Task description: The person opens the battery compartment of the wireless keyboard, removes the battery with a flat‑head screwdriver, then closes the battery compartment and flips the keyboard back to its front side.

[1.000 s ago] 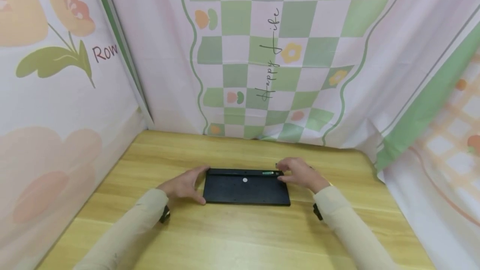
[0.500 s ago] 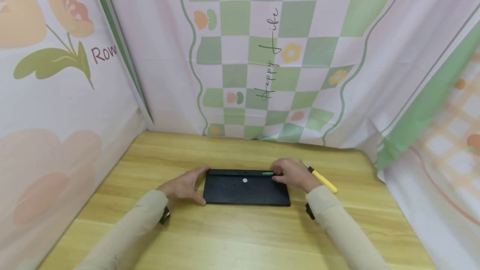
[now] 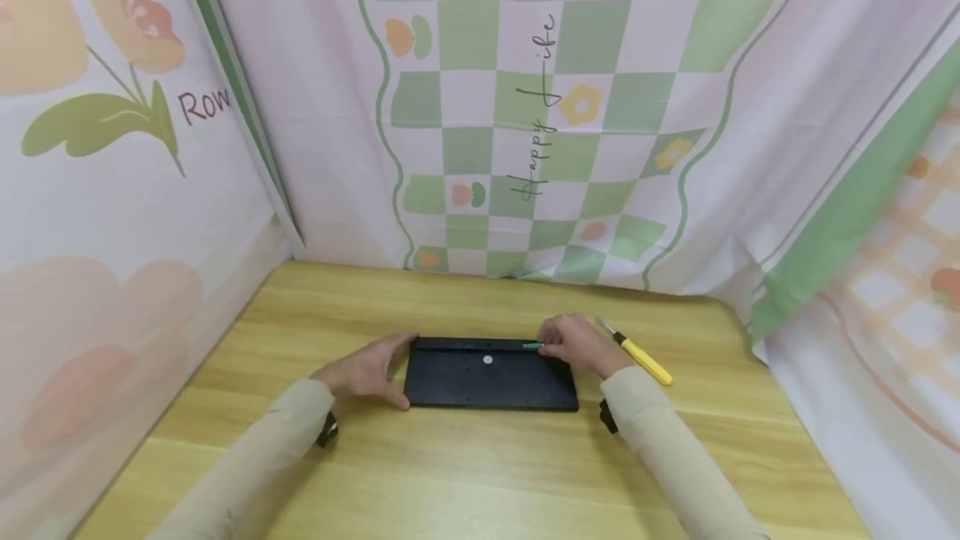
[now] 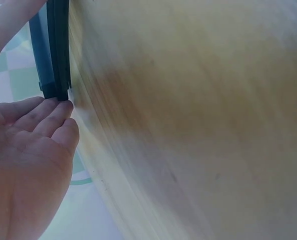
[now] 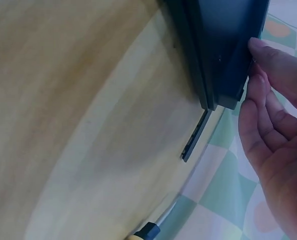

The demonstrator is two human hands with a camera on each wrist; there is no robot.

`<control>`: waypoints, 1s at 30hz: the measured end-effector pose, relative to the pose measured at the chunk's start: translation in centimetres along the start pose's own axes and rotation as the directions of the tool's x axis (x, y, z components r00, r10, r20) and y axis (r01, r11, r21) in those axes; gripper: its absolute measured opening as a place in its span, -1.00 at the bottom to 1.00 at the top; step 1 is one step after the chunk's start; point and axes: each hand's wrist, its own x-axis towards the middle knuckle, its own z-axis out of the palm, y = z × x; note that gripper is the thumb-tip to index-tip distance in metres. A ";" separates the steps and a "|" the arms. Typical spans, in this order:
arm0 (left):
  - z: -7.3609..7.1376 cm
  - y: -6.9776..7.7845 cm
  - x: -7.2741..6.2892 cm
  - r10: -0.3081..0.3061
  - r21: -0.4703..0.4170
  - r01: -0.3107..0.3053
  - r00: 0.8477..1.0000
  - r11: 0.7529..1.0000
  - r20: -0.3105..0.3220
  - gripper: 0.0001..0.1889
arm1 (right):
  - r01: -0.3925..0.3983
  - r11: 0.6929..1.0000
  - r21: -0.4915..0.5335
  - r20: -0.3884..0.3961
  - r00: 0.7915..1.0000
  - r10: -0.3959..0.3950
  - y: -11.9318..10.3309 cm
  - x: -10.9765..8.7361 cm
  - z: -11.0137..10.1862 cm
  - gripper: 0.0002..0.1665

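A thin black keyboard [image 3: 480, 382] lies underside up on the table, with a raised bar along its far edge and a round white sticker [image 3: 488, 360]. My left hand [image 3: 365, 369] holds its left end, thumb at the near corner and fingers at the far one. In the left wrist view those fingers [image 4: 51, 117] look nearly straight against the keyboard [image 4: 51, 50]. At the right of the bar, my right hand [image 3: 581, 344] pinches the end of a small green battery [image 3: 531, 346]. The right wrist view shows the thumb and curled fingers [image 5: 276, 65] there; the battery is hidden.
A screwdriver [image 3: 645, 361] with a yellow handle lies right of my right hand, shaft pointing away. A narrow dark strip [image 5: 194, 137], possibly a cover, lies beside the keyboard in the right wrist view. Printed curtains [image 3: 540, 148] hang behind the wooden table [image 3: 480, 473].
My right hand has moved left along the bar onto the battery's right end. The screwdriver, mostly hidden by that hand a second ago, shows fully. My left hand has stayed in place.
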 end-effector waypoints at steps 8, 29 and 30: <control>-0.1 -0.1 -0.1 0.005 0.018 -0.005 1.000 1.000 -0.008 0.34 | 0.015 1.000 0.010 0.012 1.000 -0.015 0.0 0.9 -0.4 -0.92; -0.1 -0.5 0.0 0.008 0.022 -0.008 1.000 1.000 -0.009 0.33 | 0.022 1.000 -0.022 -0.122 0.992 -0.025 2.7 2.5 -2.5 -0.95; -0.1 -0.5 0.0 0.010 0.021 -0.010 1.000 1.000 -0.007 0.33 | 0.022 1.000 -0.019 -0.131 0.991 -0.024 2.9 2.6 -2.2 -0.95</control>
